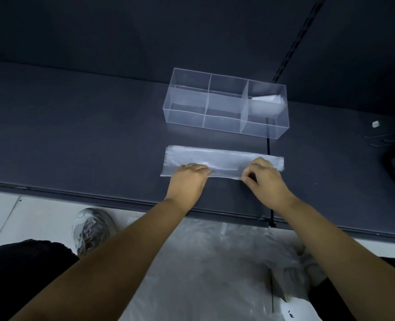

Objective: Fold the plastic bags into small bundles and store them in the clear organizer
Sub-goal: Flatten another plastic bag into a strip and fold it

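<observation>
Head view: plastic bag (224, 158), a flat strip on the table (76, 135) beside the clear organizer (226, 103). Left hand (188, 176) and right hand (265, 176) both pinch its near edge. The film, judged light, limp and slippery, is best taken there.

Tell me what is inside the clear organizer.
One folded whitish bundle lies in the right-end compartment of the clear organizer. The other compartments show only dark table through the clear walls; nothing covers them.

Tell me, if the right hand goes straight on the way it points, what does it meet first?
The right hand pinches the plastic bag. Beyond the bag's far edge, the first thing is probably the near wall of the clear organizer, though depth is unclear.
</observation>
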